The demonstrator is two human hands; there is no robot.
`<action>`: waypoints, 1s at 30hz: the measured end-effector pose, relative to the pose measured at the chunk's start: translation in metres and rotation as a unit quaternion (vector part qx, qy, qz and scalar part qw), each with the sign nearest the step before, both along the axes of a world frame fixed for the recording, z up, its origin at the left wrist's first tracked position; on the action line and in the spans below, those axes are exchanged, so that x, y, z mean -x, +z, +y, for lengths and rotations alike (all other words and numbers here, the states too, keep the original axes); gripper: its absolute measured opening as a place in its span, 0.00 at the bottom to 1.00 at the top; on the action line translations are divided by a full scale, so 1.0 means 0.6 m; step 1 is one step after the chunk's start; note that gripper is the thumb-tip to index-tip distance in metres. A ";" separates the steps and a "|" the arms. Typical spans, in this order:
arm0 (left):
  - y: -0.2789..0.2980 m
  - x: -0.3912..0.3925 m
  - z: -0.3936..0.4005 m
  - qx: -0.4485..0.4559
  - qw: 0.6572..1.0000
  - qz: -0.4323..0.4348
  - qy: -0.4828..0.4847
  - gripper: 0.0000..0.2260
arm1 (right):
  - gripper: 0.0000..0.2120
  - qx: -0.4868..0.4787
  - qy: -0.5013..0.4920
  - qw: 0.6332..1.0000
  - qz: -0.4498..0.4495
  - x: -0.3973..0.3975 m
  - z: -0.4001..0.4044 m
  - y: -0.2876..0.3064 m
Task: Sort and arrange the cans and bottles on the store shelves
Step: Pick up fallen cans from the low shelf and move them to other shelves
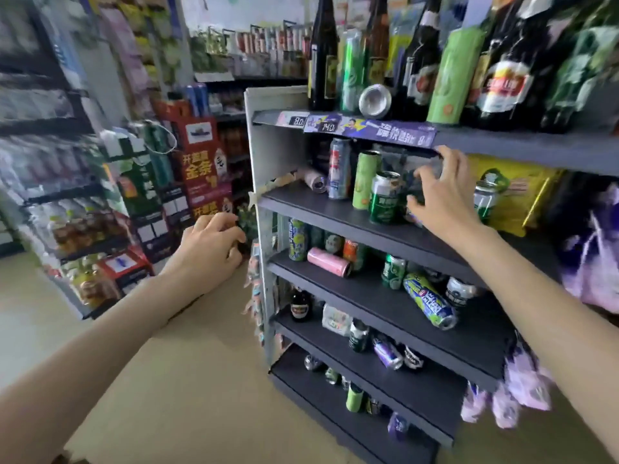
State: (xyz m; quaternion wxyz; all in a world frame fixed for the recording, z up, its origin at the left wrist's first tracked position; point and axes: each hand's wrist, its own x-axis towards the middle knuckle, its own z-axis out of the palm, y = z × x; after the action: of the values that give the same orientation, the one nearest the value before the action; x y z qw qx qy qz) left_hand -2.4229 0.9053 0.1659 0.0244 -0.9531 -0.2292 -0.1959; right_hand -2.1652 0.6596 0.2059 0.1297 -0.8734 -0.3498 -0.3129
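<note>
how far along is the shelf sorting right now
Early. Done: top-shelf bottles stand upright. In hand: the right hand reaches around a dark can on the second shelf; the left hand holds nothing. Left: a silver can, pink can and blue-green can lie toppled, lower shelves mixed.

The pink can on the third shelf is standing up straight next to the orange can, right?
Not quite. The head view shows the pink can lying on its side, not standing up. It is on the third shelf next to the orange can, as you said.
</note>
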 end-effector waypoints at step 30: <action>0.284 -0.532 0.264 -0.019 0.929 -0.216 -0.300 0.24 | 0.32 -0.039 -0.167 0.984 -0.055 -0.175 0.227 0.319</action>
State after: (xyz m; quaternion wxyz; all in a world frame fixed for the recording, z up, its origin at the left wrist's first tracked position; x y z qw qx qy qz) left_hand -2.1040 1.0638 0.3362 -0.0673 -0.9115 0.0711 -0.3994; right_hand -2.0602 0.7958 0.3972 0.0901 -0.8951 -0.1934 -0.3914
